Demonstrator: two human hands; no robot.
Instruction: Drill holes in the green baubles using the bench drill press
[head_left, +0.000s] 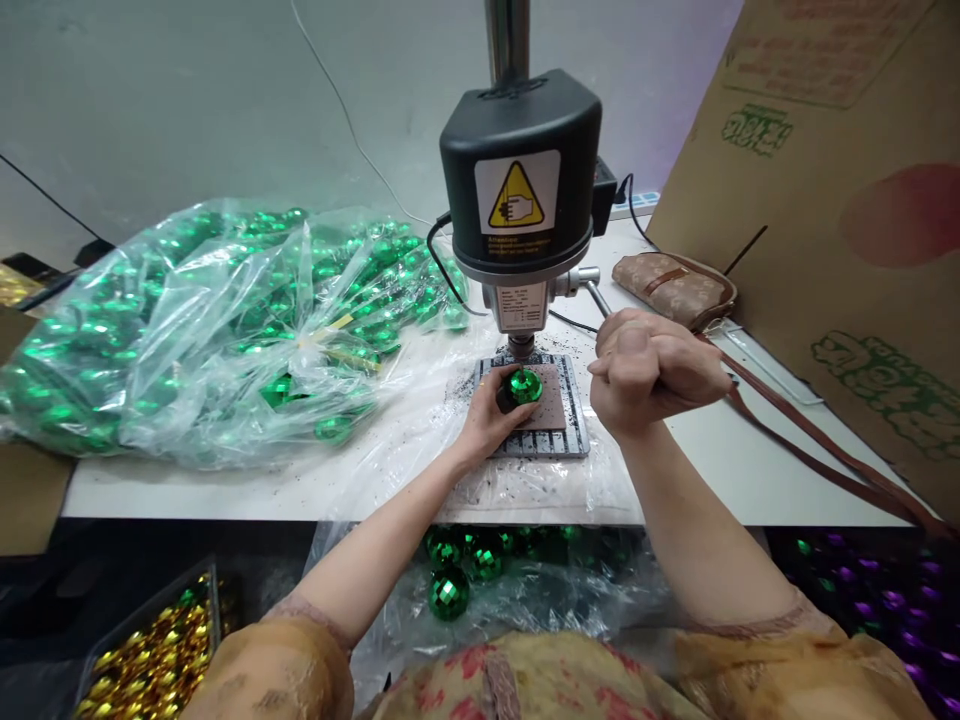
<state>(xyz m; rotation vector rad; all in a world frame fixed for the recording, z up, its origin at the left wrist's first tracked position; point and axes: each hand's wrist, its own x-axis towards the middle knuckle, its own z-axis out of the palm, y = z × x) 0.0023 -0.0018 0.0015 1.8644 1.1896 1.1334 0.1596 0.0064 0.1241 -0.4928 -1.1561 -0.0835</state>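
Under the chuck of a black bench drill press (pixel 521 170), my left hand (pixel 487 415) grips a shiny green mirror ball (pixel 525 384) with thumb and fingers around its side. The ball rests over a brownish square pad on the slotted metal base (pixel 577 440). The drill's tip meets or nearly meets the top of the ball; I cannot tell which. My right hand (pixel 649 370) is closed around the feed lever (pixel 592 285) at the press's right side, its grip end hidden in the fist. Dark shavings lie around the base.
A clear plastic bag (pixel 225 330) full of green balls fills the table's left. A brown purse (pixel 675 285) and a large cardboard box (pixel 840 220) stand at right. Below the table edge are loose green balls (pixel 448 592), a bin of gold balls (pixel 157 650) and purple balls (pixel 892 600).
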